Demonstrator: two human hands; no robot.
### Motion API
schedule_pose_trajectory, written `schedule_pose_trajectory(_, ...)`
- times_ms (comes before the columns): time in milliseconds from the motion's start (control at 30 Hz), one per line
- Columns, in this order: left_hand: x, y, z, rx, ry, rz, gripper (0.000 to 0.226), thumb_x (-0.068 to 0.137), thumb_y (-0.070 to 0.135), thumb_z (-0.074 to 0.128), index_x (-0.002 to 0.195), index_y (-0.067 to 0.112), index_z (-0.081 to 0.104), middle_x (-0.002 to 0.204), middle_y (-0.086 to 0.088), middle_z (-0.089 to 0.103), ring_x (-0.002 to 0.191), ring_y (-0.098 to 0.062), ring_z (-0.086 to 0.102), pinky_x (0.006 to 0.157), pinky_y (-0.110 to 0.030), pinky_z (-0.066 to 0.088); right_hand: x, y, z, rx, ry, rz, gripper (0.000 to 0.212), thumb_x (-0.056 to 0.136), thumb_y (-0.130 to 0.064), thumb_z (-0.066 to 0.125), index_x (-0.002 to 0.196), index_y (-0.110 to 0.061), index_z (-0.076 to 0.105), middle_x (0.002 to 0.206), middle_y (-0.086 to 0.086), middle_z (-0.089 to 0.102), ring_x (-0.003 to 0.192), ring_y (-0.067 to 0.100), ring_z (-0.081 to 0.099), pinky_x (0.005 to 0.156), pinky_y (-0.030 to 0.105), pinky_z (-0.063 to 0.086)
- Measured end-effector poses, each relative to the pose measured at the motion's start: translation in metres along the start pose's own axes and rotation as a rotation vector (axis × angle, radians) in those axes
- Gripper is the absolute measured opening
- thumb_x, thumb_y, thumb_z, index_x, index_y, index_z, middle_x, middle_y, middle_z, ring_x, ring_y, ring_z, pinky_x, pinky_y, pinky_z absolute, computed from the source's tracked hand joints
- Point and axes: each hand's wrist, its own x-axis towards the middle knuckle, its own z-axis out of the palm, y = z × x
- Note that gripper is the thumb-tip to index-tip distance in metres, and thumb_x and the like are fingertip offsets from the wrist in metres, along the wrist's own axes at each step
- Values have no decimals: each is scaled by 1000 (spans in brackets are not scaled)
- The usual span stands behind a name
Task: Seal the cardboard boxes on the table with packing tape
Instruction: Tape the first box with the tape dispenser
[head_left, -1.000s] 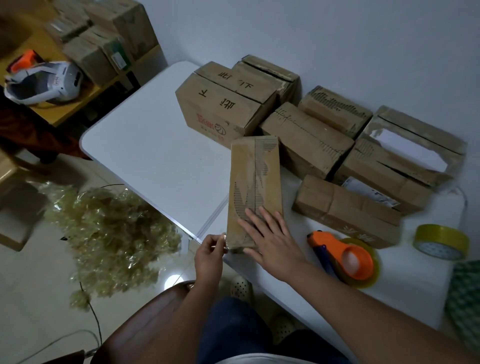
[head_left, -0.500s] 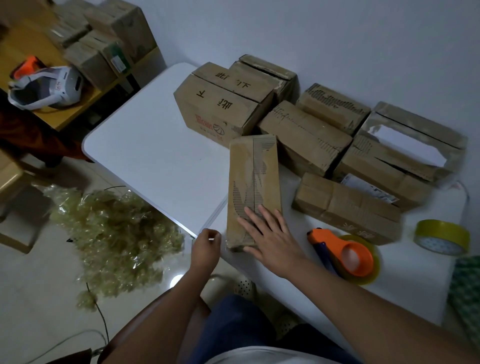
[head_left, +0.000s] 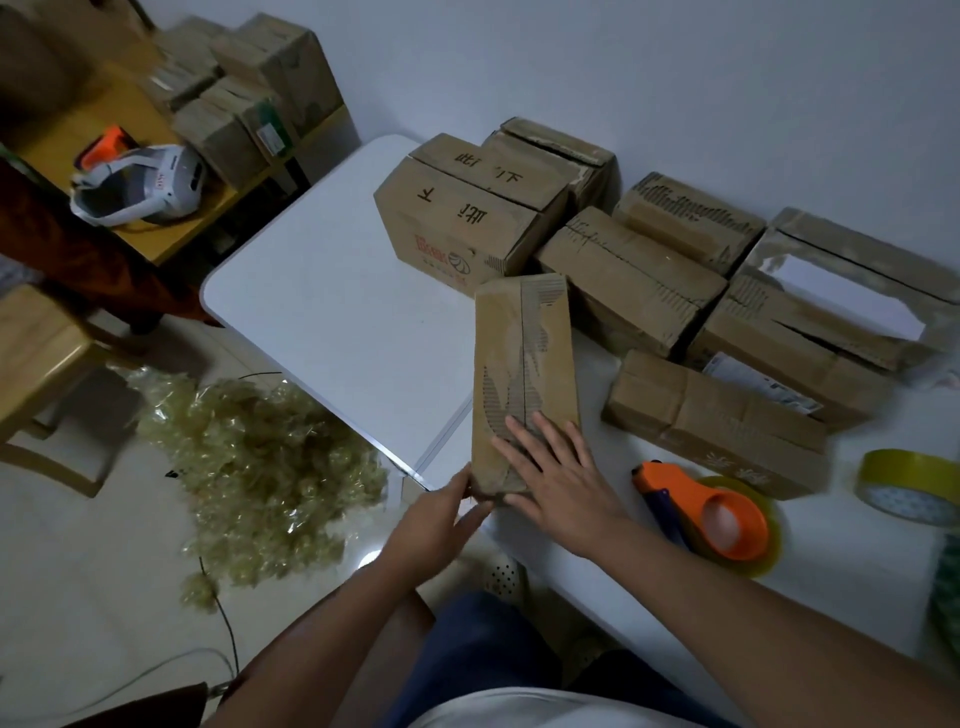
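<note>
Head view: narrow cardboard box (head_left: 524, 384) lies at frame centre on the white surface (head_left: 332, 322), long axis running from the near edge away toward the wall, top scuffed to bare corrugation. Right hand (head_left: 558, 475) presses flat on its near end, fingers straight. Left hand (head_left: 441, 519) grips the near corner. Orange tape dispenser (head_left: 711, 512) lies to the right. Handwritten characters mark the large box (head_left: 467, 218); unreadable.

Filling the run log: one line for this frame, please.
phase: box positioning | right hand: flat on long box | left hand: at box's near end | dispenser: idle on table | spare tape roll: untouched
</note>
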Motion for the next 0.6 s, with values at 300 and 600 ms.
schedule_pose_trajectory(300,32,-13,-12,360,-68,33,82,87,61,61,152,29,25,125,-2,65,106,-21,65,81,-38,53,0,0,1,8,2,10,70,97,-58,27,156,-31,0,164,-3,-2,150,26,-3,120,51,-2)
schedule_pose_trajectory(600,30,-20,-18,43,-115,55,89,82,57,71,154,36,24,134,9,61,112,-7,63,91,-34,53,0,-5,2,21,54,59,75,91,-59,47,154,-30,20,162,-3,17,149,25,16,119,52,16)
